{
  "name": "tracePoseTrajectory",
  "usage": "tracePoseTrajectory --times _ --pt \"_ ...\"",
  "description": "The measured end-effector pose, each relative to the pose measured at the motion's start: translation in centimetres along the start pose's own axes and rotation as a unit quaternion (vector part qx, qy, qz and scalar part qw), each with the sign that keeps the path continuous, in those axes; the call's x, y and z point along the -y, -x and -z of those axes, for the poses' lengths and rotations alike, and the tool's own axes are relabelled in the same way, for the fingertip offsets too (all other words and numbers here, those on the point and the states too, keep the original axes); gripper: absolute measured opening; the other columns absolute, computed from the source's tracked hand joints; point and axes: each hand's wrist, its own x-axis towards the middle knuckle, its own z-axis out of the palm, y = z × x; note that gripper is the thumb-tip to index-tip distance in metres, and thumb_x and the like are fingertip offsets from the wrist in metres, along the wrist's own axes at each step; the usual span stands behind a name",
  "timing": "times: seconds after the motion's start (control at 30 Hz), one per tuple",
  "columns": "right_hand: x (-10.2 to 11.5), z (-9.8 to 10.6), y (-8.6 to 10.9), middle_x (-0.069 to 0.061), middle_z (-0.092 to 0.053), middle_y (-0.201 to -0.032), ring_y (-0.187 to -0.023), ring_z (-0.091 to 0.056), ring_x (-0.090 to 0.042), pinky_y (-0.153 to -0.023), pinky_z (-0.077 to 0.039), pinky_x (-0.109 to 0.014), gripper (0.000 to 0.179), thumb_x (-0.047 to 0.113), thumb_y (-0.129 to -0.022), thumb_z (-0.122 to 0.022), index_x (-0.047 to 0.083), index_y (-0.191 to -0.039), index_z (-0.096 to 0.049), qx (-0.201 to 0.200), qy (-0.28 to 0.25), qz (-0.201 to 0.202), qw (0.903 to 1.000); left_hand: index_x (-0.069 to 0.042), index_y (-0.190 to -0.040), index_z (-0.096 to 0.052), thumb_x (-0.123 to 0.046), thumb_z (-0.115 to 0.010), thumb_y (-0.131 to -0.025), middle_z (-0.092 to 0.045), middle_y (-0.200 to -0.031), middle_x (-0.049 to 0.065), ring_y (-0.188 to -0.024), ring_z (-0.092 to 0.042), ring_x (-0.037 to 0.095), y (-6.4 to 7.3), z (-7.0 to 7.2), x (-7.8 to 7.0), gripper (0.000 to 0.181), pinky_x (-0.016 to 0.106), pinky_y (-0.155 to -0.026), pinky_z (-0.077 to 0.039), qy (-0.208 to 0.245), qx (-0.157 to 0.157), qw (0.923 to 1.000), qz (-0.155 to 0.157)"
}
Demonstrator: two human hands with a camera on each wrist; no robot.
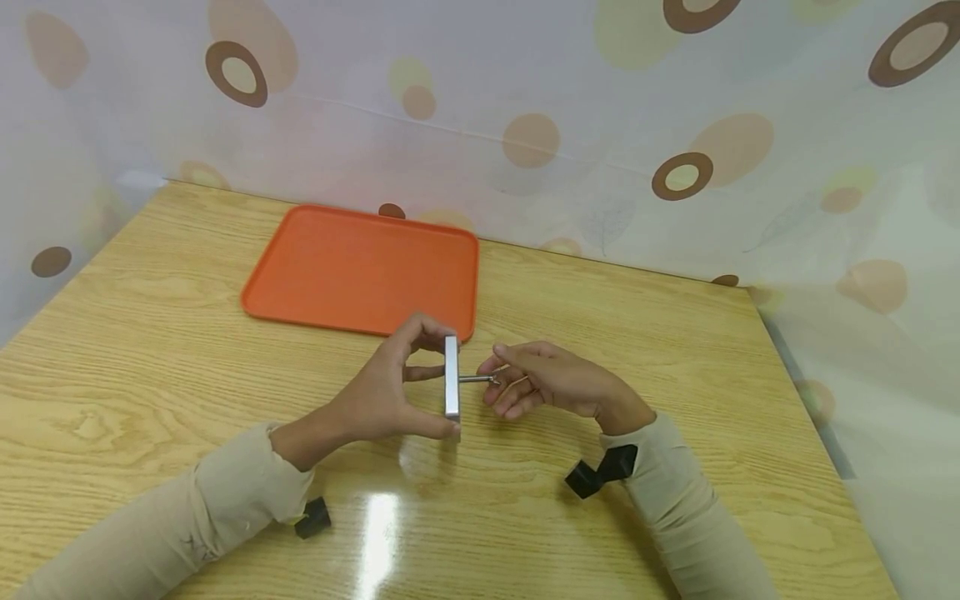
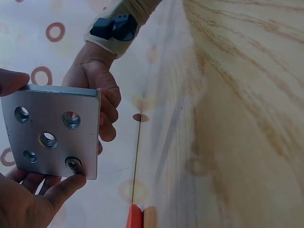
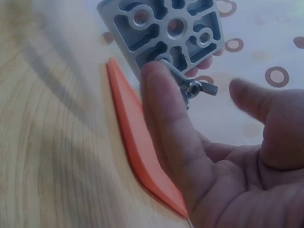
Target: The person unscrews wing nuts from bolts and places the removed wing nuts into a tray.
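A square silver metal plate (image 1: pixel 452 377) is held upright on edge above the table by my left hand (image 1: pixel 386 392), thumb at the near edge and fingers at the far edge. Its flat face (image 2: pixel 50 152) has several round holes, with a bolt head (image 2: pixel 73 163) seated in a corner one. From the ribbed back, the bolt shank (image 1: pixel 474 379) sticks out to the right and carries a wing nut (image 3: pixel 194 88). My right hand (image 1: pixel 562 383) is beside the wing nut, fingers loosely bent and thumb apart; one finger overlaps the bolt in the right wrist view.
An orange tray (image 1: pixel 360 271) lies behind my hands on the wood-grain table (image 1: pixel 637 333). A patterned cloth (image 1: pixel 480 100) stands along the table's back and sides. Black devices (image 1: pixel 600 471) sit at both wrists.
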Motion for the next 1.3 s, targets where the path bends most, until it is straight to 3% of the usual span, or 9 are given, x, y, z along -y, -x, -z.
tracePoseTrajectory --times 0.13,0.4,0.7,0.87,0.97,1.1,1.3 --pt "0.1 -0.1 -0.1 0.001 -0.070 -0.088 -0.076 -0.071 -0.008 -0.072 -0.064 -0.022 0.040 0.023 -0.107 -0.042 -0.011 -0.125 -0.053 0.004 -0.017 0.004 0.9998 -0.001 -0.126 -0.042 0.000 -0.087 -0.061 -0.050 -0.134 0.017 -0.125 -0.048 0.041 0.1 0.1 0.0 0.078 0.046 -0.105 -0.056 0.000 0.002 1.0000 0.002" --pt "0.2 -0.2 -0.3 0.000 -0.072 -0.087 -0.079 -0.071 -0.008 -0.073 -0.063 -0.018 0.024 0.003 -0.100 -0.053 -0.010 -0.120 -0.056 -0.010 -0.029 0.023 0.9993 -0.002 -0.126 -0.043 -0.002 -0.087 -0.061 -0.050 -0.134 0.017 -0.125 -0.049 0.039 0.1 0.4 -0.1 0.078 0.047 -0.105 -0.056 -0.010 -0.003 0.9999 0.003" --pt "0.2 0.3 -0.2 0.001 -0.073 -0.090 -0.082 -0.072 -0.008 -0.074 -0.064 -0.019 0.032 0.005 -0.098 -0.057 -0.014 -0.124 -0.056 -0.021 -0.010 0.036 0.9991 0.001 -0.127 -0.042 -0.001 -0.087 -0.061 -0.050 -0.134 0.016 -0.124 -0.049 0.038 0.0 0.7 -0.2 0.080 0.045 -0.105 -0.056 -0.009 -0.007 0.9999 0.001" --pt "0.3 0.7 0.0 0.003 -0.073 -0.088 -0.079 -0.071 -0.007 -0.074 -0.064 -0.021 0.026 0.005 -0.099 -0.056 -0.010 -0.120 -0.062 -0.054 -0.002 0.035 0.9980 0.000 -0.128 -0.041 0.000 -0.088 -0.061 -0.052 -0.132 0.016 -0.123 -0.051 0.034 -0.1 0.7 -0.3 0.082 0.044 -0.105 -0.057 -0.007 -0.006 0.9999 0.005" --pt "0.4 1.1 0.0 0.006 -0.072 -0.086 -0.078 -0.070 -0.005 -0.075 -0.064 -0.021 0.032 0.008 -0.101 -0.055 -0.016 -0.123 -0.058 -0.066 0.012 0.040 0.9969 -0.001 -0.128 -0.041 0.000 -0.087 -0.061 -0.052 -0.131 0.016 -0.123 -0.051 0.034 -0.1 0.7 -0.3 0.081 0.043 -0.105 -0.057 -0.005 -0.003 1.0000 0.008" --pt "1.0 1.9 -0.5 0.006 -0.071 -0.085 -0.077 -0.069 -0.005 -0.075 -0.064 -0.020 0.038 0.009 -0.101 -0.054 -0.022 -0.124 -0.052 -0.084 0.039 0.051 0.9944 -0.003 -0.127 -0.042 0.001 -0.087 -0.061 -0.051 -0.130 0.016 -0.122 -0.051 0.032 0.0 0.7 -0.3 0.080 0.043 -0.105 -0.057 -0.005 0.001 0.9999 0.015" --pt "2.9 3.4 -2.3 0.004 -0.071 -0.085 -0.076 -0.070 -0.005 -0.077 -0.064 -0.021 0.036 0.009 -0.102 -0.053 -0.021 -0.123 -0.055 -0.128 0.086 0.044 0.9870 -0.006 -0.126 -0.043 0.001 -0.088 -0.060 -0.050 -0.128 0.014 -0.123 -0.050 0.038 0.1 0.6 -0.2 0.080 0.044 -0.106 -0.056 0.008 0.007 0.9994 0.032"
